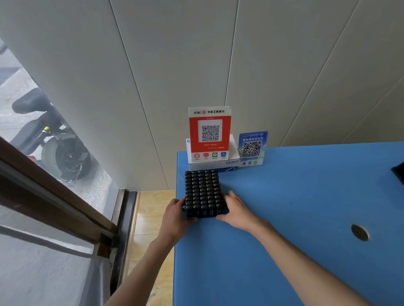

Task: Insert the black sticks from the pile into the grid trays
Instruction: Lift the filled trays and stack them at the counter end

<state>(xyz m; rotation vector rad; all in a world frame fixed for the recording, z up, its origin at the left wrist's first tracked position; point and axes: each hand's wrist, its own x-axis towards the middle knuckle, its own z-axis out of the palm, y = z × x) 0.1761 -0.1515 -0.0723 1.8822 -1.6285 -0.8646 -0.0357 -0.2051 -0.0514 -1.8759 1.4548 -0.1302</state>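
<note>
I am clamping the grid tray [202, 193] between my left hand [176, 217] and right hand [235, 211], each grip curled on a near corner. Packed with upright black sticks [201, 188], it is likely stiff and rather heavy, so I am holding it low at the sides. Its long axis is running away from me, at the left edge of the blue counter [294, 206], toward the QR sign [210, 133].

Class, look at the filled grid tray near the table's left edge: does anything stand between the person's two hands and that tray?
Nothing visible does. The left hand and right hand already grip the near corners of the grid tray, one on each side.
</note>
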